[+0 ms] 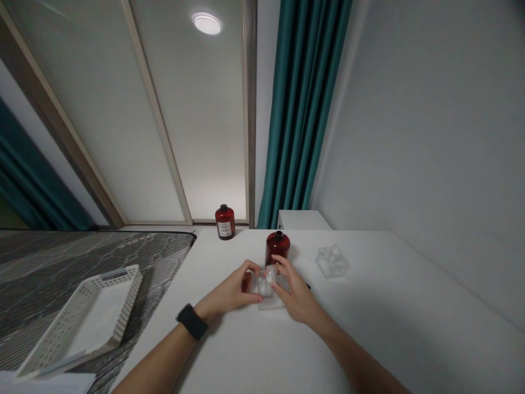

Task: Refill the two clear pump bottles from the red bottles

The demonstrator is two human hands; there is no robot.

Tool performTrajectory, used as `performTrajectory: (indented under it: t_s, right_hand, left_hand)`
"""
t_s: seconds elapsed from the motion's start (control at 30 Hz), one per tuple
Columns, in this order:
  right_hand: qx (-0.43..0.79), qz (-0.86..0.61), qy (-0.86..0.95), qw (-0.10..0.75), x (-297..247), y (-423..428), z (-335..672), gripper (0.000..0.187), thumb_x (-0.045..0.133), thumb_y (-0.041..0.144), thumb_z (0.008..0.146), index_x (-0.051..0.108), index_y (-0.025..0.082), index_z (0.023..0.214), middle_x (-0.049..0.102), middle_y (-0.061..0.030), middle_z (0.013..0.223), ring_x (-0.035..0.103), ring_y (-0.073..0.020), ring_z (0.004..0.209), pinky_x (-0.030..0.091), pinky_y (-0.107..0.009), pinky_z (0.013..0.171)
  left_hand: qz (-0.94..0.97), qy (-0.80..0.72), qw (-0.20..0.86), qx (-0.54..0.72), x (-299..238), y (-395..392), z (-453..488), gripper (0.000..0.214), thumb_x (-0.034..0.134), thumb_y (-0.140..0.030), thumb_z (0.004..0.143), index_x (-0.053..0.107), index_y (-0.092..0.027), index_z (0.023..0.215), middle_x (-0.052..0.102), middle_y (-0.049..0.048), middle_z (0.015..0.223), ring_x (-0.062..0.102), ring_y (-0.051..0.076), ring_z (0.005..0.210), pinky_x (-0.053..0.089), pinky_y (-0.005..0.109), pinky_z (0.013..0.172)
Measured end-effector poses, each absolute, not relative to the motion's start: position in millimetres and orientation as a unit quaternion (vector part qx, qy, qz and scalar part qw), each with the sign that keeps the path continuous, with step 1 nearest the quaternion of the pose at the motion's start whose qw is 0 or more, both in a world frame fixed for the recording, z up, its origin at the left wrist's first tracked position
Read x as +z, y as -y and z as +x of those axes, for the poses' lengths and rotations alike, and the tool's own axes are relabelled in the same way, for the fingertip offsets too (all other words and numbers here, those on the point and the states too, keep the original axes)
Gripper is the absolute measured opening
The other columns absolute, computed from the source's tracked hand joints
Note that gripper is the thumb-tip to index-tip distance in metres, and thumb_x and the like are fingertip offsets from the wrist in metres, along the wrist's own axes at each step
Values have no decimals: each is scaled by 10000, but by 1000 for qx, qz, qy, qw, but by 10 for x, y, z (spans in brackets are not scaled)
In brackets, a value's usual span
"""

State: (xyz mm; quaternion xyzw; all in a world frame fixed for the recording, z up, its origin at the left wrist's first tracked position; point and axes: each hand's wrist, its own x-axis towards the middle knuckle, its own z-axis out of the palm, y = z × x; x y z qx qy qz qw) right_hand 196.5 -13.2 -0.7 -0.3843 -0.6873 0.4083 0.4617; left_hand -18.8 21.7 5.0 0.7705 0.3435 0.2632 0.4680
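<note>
On the white table [369, 306], both my hands meet around a small clear plastic bag [268, 293]. My left hand [235, 293], with a black watch on its wrist, pinches the bag's left side. My right hand [293, 293] grips its right side, fingers curled on the top. Just behind the hands stands a dark red bottle [276, 246] with an open neck. What the bag contains is not clear.
A second dark red bottle [225, 221] with a black cap stands at the table's far edge. A crumpled clear bag [331, 260] lies to the right. A white perforated tray [88, 320] rests on the dark marbled surface on the left. A teal curtain [305, 109] hangs behind.
</note>
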Motion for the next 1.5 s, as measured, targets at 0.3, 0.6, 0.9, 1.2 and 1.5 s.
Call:
performTrajectory:
  t_s: [0.3, 0.6, 0.9, 1.2, 1.5]
  right_hand:
    - [392, -406, 684, 462, -24, 108, 1987, 591, 602, 181, 866, 397, 270, 1414, 663, -76, 1185, 619, -220, 1150, 417, -443, 1052]
    - [388, -362, 702, 475, 284, 97, 2295, 689, 656, 182, 821, 350, 238, 1436, 698, -58, 1071, 643, -213, 1068, 418, -426, 1046]
    - [320, -451, 615, 563, 212, -151, 2827, 612, 611, 345, 893, 354, 221, 1435, 703, -68, 1039, 653, -222, 1065, 476, -431, 996]
    - [208, -515, 620, 555, -9, -378, 2816, 648, 598, 414, 909, 350, 202, 1468, 687, -110, 1131, 621, -252, 1153, 424, -495, 1072]
    - [232, -507, 635, 535, -142, -485, 2769, 665, 570, 350, 899, 299, 196, 1486, 684, -125, 1169, 626, -254, 1170, 436, -493, 1063]
  left_hand:
    - [788, -363, 416, 272, 43, -219, -191, 514, 775, -392, 753, 462, -201, 1114, 439, -74, 756, 409, 117, 652, 311, 223, 589]
    - [798, -334, 389, 317, 81, -207, -166, 371, 492, -524, 935, 515, -186, 1085, 544, 26, 897, 488, 177, 768, 409, 299, 711]
    - [802, -350, 378, 303, 94, -196, -141, 346, 451, -503, 970, 536, -184, 1071, 584, 54, 947, 522, 198, 822, 423, 323, 751]
    - [807, -353, 375, 290, 94, -176, -113, 289, 454, -439, 980, 533, -185, 1091, 583, 48, 939, 527, 193, 811, 419, 319, 731]
    - [810, -346, 379, 285, 63, -183, -111, 292, 437, -406, 992, 507, -190, 1176, 609, 45, 939, 555, 191, 823, 436, 316, 733]
